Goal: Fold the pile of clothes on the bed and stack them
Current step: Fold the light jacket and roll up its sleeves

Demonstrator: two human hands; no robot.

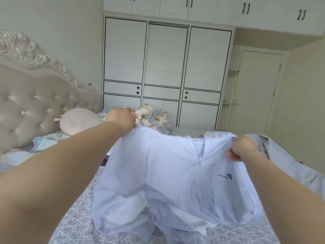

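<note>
The left hand (121,119) and the right hand (243,147) pinch the shoulders of the pale lilac zip-front jacket (172,176), fingers curled tight, probably to spread it flat for folding.

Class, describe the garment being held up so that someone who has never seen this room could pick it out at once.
Start at the bed, facing the wardrobe. Above its near end, the left hand and right hand hold up a pale jacket. Only it has a front zip and a small dark chest logo.
</note>
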